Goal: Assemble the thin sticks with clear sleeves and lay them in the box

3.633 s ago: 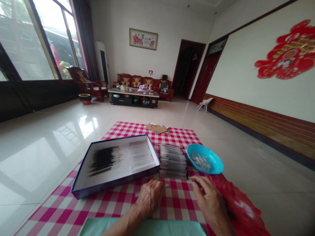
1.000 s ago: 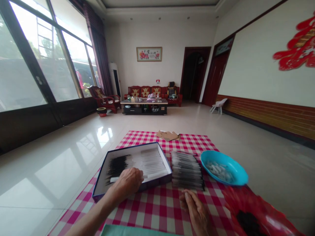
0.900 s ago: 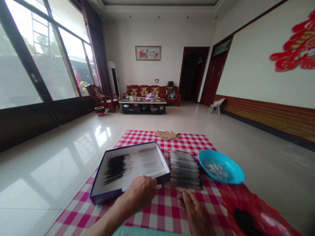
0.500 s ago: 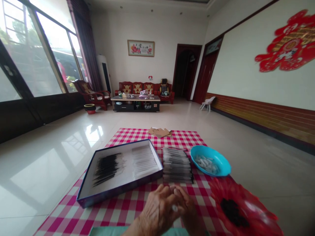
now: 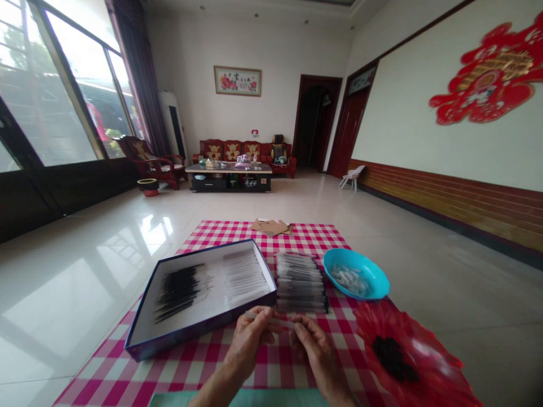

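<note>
The person's left hand (image 5: 250,339) and right hand (image 5: 316,353) were both closed on a slim clear tube (image 5: 271,320), pinching it nearly level between fingers and thumbs above the checked cloth (image 5: 203,364), just in front of an open blue-rimmed box (image 5: 178,337) holding rows of black and clear tubes. Just beyond the hands lay a stacked pile of tubes (image 5: 300,285), with a blue plastic bowl (image 5: 377,291) of small white pieces beside it and a red flower-shaped dish (image 5: 424,362) bearing a dark heap to the right.
</note>
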### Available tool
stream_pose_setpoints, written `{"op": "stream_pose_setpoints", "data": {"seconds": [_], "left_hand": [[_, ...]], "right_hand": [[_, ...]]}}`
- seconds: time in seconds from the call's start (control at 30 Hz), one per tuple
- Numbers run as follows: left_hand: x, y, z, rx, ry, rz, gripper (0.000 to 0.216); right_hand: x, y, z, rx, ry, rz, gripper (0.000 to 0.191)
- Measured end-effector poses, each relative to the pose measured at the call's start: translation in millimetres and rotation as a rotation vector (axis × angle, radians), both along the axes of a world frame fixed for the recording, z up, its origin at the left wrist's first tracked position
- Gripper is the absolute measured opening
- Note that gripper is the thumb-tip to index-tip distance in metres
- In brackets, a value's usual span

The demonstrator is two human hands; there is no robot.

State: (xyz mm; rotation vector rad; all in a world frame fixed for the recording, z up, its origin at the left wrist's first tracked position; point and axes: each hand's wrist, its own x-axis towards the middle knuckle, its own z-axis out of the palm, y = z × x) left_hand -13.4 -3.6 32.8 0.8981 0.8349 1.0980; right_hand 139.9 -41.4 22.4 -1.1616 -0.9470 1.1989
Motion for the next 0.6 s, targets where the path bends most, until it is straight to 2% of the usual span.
{"op": "stream_pose_setpoints", "data": {"seconds": [0.1,0.17,0.23,0.3,0.37,0.43,0.5,0.6], "left_hand": [[-8,4,-6.4,-0.071,-0.121,-0.037,0.032],[-16,8,-7.2,-0.046,-0.057,-0.057,0.029],[-21,9,-3.4,0.085,0.184,-0.132,0.024],[-24,8,4.5,0.347,0.538,-0.204,0.020],[-21,4,13.4,0.643,0.880,-0.219,0.023],[-13,-2,19.1,0.840,1.120,-0.197,0.028],[-1,-7,18.9,0.908,1.242,-0.180,0.029],[16,-10,8.7,0.899,1.254,-0.101,0.025]], "right_hand": [[3,3,-1.0,-0.020,0.087,-0.063,0.033],[5,5,-3.0,-0.023,0.096,-0.113,0.034],[6,6,-3.0,-0.028,0.071,-0.148,0.034],[5,5,-0.2,-0.030,0.025,-0.163,0.034],[2,4,4.2,-0.021,-0.017,-0.170,0.034],[0,3,7.7,-0.002,-0.051,-0.159,0.033],[-2,2,8.6,0.019,-0.068,-0.137,0.032],[-1,3,5.6,0.037,-0.079,-0.118,0.030]]}}
